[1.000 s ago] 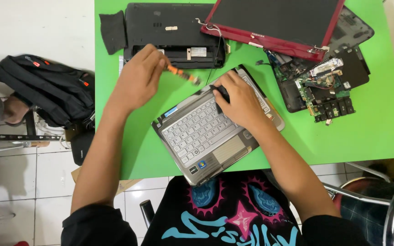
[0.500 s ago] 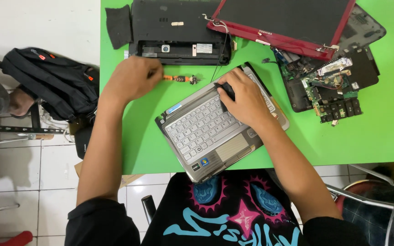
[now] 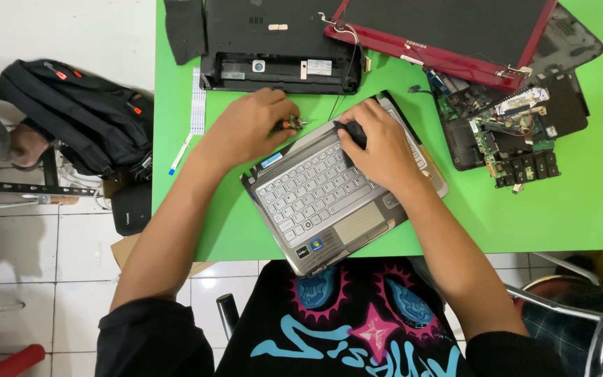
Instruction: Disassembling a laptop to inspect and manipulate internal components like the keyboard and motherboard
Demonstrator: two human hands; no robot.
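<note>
A second ago my left hand [image 3: 249, 129] was lifting an orange-handled screwdriver [image 3: 292, 123] off the desk; now it has closed around it, and only the tip and a bit of the handle show past the fingers, pointing at the rear edge of the silver laptop [image 3: 329, 188]. The tool has thus gone from lying loose to being brought to the work. My right hand [image 3: 378, 146] has stayed pressed on the laptop's upper right corner, fingers bent over something dark there; I cannot tell whether it grips or only steadies.

The laptop sits askew at the near edge of the green desk [image 3: 581, 209]. Beyond it lie a black laptop base [image 3: 273, 49], a red lid [image 3: 448, 31] and a stripped circuit board [image 3: 518, 132]. A white ribbon cable [image 3: 198, 101] lies at the left. On the tiled floor [image 3: 29, 244] to the left rests a black backpack [image 3: 71, 115].
</note>
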